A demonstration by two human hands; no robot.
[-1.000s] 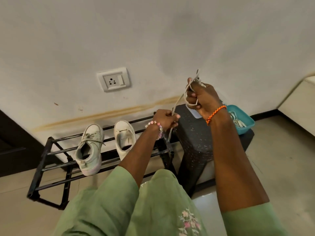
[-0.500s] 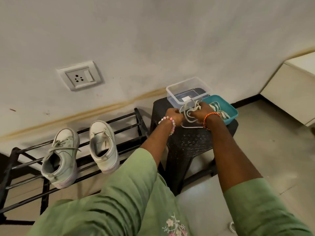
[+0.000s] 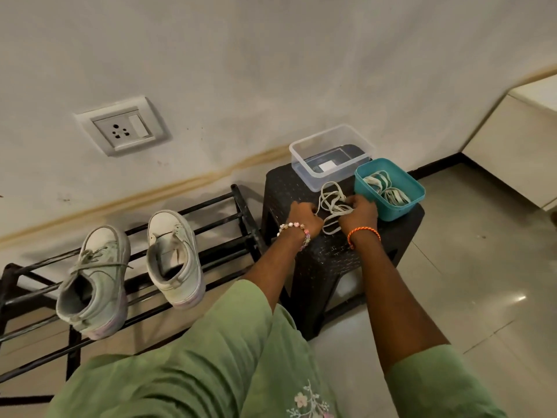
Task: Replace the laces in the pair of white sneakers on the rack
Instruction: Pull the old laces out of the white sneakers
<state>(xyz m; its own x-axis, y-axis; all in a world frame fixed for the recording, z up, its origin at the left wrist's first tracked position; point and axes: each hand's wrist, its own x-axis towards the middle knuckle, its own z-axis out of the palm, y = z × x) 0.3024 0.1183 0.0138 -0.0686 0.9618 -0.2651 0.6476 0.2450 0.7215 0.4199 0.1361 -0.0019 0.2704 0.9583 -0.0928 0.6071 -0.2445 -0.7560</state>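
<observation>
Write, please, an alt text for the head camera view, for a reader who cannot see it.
Both hands, the left hand and the right hand, hold a loose white lace on a black stool, beside a clear box and a teal tub of laces. Left of it, two white sneakers stand on a black rack; one is unlaced.

Left hand [image 3: 303, 217] and right hand [image 3: 360, 211] both curled on a loose white lace [image 3: 333, 203] lying on black stool [image 3: 325, 257]. Clear tub [image 3: 331, 152] and teal tub [image 3: 391, 206] with more laces [image 3: 382, 185] sit on the stool. Two white sneakers on black rack [image 3: 223, 224]: left sneaker [image 3: 96, 282] laced, right sneaker [image 3: 174, 257] unlaced. Wall socket [image 3: 123, 129] above.
</observation>
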